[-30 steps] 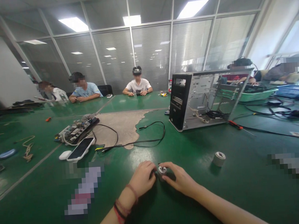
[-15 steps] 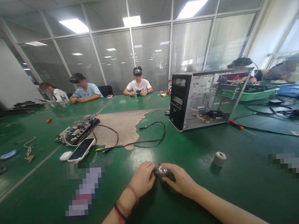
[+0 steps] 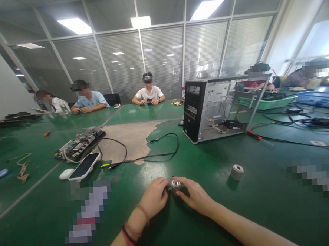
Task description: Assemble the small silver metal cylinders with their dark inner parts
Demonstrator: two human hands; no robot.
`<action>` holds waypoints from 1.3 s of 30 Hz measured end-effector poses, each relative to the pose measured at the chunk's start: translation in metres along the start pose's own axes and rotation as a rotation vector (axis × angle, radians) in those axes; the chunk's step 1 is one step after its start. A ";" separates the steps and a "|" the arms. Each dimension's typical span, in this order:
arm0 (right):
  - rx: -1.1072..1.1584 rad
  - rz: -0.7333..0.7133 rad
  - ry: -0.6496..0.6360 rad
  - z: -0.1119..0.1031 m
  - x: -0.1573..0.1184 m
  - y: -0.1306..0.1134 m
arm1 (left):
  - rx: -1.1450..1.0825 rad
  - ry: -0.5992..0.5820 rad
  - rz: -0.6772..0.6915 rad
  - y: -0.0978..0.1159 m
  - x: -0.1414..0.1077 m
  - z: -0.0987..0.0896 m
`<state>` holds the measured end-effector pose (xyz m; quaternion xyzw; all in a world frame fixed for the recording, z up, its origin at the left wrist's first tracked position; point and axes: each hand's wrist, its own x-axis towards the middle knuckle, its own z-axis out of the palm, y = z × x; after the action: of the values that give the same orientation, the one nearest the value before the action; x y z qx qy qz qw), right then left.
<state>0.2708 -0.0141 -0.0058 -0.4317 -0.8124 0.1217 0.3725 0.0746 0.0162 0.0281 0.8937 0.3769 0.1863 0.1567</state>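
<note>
A small silvery metal cylinder [image 3: 175, 184] stands on the green table in front of me, its round top showing. Thumb and fingers of my right hand [image 3: 196, 194] are closed around its right side. Just left of it, my left hand [image 3: 155, 193] is curled with the fingertips turned inward, close to the cylinder. What those fingers hold, if anything, is hidden, and I cannot tell whether they touch the metal. A second, similar cylinder [image 3: 237, 173] stands upright on the table to the right, apart from both hands.
An open computer case [image 3: 195, 113] stands at the back right, with a screwdriver [image 3: 254, 134] beside it. A phone [image 3: 85, 167], a circuit board [image 3: 80, 144] and a black cable [image 3: 155, 157] lie to the left and middle. Several people sit around the table [image 3: 215, 231].
The whole view has shifted slightly, so everything appears a little further left. My right hand stays around the cylinder, and my left hand remains curled beside it.
</note>
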 end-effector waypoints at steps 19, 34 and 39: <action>0.093 0.069 -0.011 0.000 0.003 -0.001 | -0.017 -0.002 -0.004 0.001 0.000 -0.001; 0.409 0.236 0.048 -0.005 0.005 -0.007 | -0.002 -0.016 0.008 0.002 0.000 -0.003; 0.552 0.279 0.062 -0.002 0.006 -0.005 | -0.018 -0.011 0.006 0.003 0.000 -0.002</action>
<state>0.2678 -0.0128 0.0011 -0.4248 -0.6700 0.3747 0.4799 0.0757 0.0149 0.0312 0.8944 0.3717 0.1850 0.1664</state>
